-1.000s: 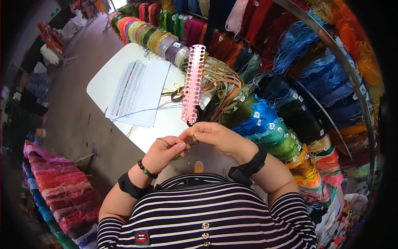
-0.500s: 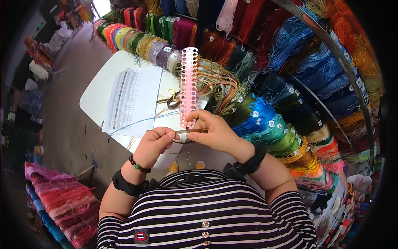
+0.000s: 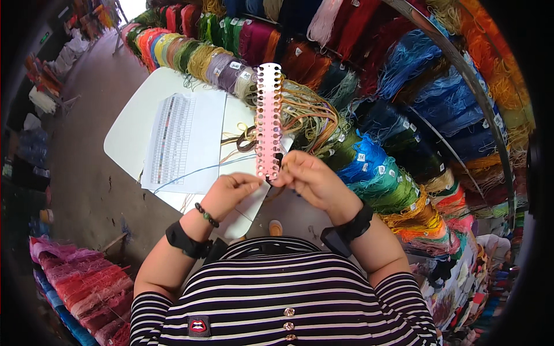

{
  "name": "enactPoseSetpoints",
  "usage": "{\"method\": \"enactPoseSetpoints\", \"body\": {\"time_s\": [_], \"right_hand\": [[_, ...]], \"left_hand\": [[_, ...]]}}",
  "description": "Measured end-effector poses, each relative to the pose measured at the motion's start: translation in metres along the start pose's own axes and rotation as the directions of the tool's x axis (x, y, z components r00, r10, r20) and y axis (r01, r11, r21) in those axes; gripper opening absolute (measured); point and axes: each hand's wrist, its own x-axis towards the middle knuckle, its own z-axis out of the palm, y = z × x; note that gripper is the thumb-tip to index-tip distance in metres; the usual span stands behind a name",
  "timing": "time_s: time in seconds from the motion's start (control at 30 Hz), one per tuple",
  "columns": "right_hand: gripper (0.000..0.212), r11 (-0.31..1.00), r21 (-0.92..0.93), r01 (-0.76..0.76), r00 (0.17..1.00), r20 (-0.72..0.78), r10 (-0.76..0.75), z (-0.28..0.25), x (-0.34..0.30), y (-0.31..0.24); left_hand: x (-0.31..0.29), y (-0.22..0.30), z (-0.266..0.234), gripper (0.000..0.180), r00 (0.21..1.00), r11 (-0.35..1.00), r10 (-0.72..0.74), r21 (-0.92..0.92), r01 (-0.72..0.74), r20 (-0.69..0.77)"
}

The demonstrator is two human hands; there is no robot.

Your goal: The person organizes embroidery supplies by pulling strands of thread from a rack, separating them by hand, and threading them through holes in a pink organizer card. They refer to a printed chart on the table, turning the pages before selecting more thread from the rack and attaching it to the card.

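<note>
A long pink-and-white thread card [image 3: 268, 115] with round holes along both edges reaches over the white table toward me. Bundles of brown, tan and grey thread [image 3: 311, 112] hang from its right-hand holes. My left hand [image 3: 228, 196] is closed at the card's near end, its fingertips pinched at a dark thread by the bottom holes. Opposite it, my right hand [image 3: 314, 181] is closed too, thumb and fingers on the dark brown thread at the lower right corner. The fingers partly hide this thread.
A printed chart sheet [image 3: 184, 141] lies on the white table [image 3: 130, 124], with a blue strand across it. Dark and cream thread loops [image 3: 245, 135] lie left of the card. Racks of coloured yarn hanks [image 3: 369, 161] crowd the right; red and pink hanks [image 3: 86, 288] hang lower left.
My hands have gone from stretching the brown thread between them below the card to the card's bottom edge. The right hand moved right; the left turned inward and rose slightly toward the card.
</note>
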Motion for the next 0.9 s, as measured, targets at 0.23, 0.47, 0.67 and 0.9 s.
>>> {"method": "enactPoseSetpoints", "body": {"time_s": [0.23, 0.47, 0.67, 0.9], "right_hand": [[0.023, 0.702, -0.704, -0.106, 0.911, -0.352, -0.215, -0.043, 0.042, 0.056], [0.025, 0.671, -0.706, -0.224, 0.873, -0.452, -0.184, -0.049, 0.057, 0.079], [0.026, 0.771, -0.608, -0.191, 0.835, -0.513, -0.198, -0.045, 0.056, 0.079], [0.027, 0.714, -0.679, -0.169, 0.842, -0.476, -0.254, -0.042, 0.053, 0.080]], "left_hand": [[0.069, -0.028, -0.015, 0.013, 0.966, 0.976, 0.165, 0.171, -0.132, -0.200], [0.082, -0.033, -0.011, 0.019, 0.956, 0.952, 0.239, 0.236, -0.196, -0.169], [0.081, -0.033, -0.003, 0.026, 0.961, 0.970, 0.244, 0.024, -0.243, -0.133], [0.078, -0.033, -0.009, 0.023, 0.959, 0.971, 0.235, -0.018, -0.240, -0.156]]}}
